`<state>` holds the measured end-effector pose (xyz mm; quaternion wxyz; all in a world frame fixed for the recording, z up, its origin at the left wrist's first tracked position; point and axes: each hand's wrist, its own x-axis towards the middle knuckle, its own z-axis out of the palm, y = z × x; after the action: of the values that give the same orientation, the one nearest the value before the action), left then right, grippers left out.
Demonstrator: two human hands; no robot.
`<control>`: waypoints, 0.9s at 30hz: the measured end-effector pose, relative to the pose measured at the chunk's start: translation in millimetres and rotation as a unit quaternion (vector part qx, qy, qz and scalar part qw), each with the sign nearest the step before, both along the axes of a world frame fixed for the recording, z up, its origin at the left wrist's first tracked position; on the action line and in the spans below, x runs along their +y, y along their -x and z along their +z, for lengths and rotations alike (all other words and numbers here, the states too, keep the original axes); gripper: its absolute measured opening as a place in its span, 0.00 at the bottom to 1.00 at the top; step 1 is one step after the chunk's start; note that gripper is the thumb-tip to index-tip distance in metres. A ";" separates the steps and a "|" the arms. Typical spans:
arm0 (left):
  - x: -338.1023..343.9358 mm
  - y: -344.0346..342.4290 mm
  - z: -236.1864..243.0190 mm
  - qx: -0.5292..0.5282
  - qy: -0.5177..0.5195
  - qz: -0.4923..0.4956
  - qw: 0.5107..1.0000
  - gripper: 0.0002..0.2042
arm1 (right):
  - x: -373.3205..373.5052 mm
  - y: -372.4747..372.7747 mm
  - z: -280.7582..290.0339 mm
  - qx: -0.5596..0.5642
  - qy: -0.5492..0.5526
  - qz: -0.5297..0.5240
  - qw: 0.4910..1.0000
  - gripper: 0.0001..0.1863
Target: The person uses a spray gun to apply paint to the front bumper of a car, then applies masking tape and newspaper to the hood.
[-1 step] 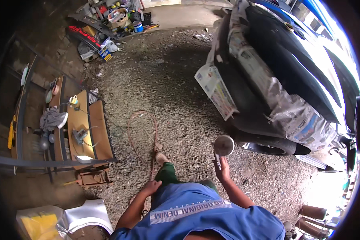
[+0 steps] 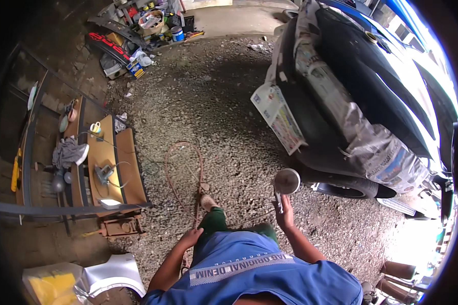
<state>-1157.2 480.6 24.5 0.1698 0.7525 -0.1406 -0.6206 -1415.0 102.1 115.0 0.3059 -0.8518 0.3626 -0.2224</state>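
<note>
1. Right hand [image 2: 286, 213]: fingers wrapped round the grip of one spray gun [image 2: 287, 181], its round cup uppermost. Gun is over the gravel [image 2: 224, 132], near the lower corner of the dark car [image 2: 315, 137].
2. Left hand [image 2: 191, 238]: fingers curled, beside the green trousers [image 2: 211, 222]; cannot tell whether it pinches anything.
3. Car: one, with one wheel [image 2: 341, 189] showing at its lower edge. Newspaper [image 2: 325, 84] covers a long band of the body; one sheet [image 2: 279, 118] hangs off the left edge.
4. Hose [image 2: 201, 165]: one reddish loop on the gravel, ahead of the one visible foot [image 2: 207, 202].
5. Rack [image 2: 130, 165], boards in a dark frame: one mug [image 2: 95, 128] near the far end; one grey tool [image 2: 104, 174] nearer; one grey cloth [image 2: 68, 152] left of both.
6. Below the rack's near edge: one rusty-red jack [image 2: 121, 227], then one silver panel [image 2: 114, 277].
7. Ground: loose gravel, pale concrete [image 2: 234, 20] beyond its far edge; clutter [image 2: 142, 30] at far left.
8. Passage: gravel strip between rack's right edge and car's left edge; hose lies across part of it.
</note>
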 end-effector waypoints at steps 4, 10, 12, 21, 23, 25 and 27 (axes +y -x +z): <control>51.8 -70.0 13.3 -0.137 0.034 0.032 0.989 0.29 | -27.6 -86.0 6.4 -0.047 -0.016 -0.006 0.999 0.31; 109.6 -132.8 -33.4 -0.169 0.043 -0.113 0.978 0.23 | -63.0 -198.9 43.2 -0.128 -0.245 -0.108 0.955 0.34; 109.0 -149.2 -48.6 -0.193 0.181 -0.165 0.950 0.24 | -78.2 -239.7 49.6 -0.158 -0.268 -0.168 0.936 0.31; -91.8 -377.3 -53.1 -0.169 0.048 -0.099 0.979 0.31 | -176.7 -350.4 3.2 -0.150 -0.176 -0.253 0.940 0.30; -163.9 -438.8 -58.6 -0.113 0.045 -0.123 0.985 0.30 | -200.5 -373.2 -10.3 -0.126 -0.134 -0.270 0.945 0.30; -235.0 -486.8 -62.3 -0.090 0.103 -0.095 0.986 0.29 | -217.3 -394.3 -9.7 -0.095 -0.110 -0.285 0.947 0.31; -305.4 -537.5 -53.5 -0.095 0.142 -0.114 0.979 0.28 | -234.5 -413.9 -0.3 -0.068 -0.106 -0.298 0.946 0.31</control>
<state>-619.7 175.2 -29.0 0.1887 0.7553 -0.3275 -0.5354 -1001.1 -132.4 114.7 0.3383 -0.6506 0.5994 -0.3209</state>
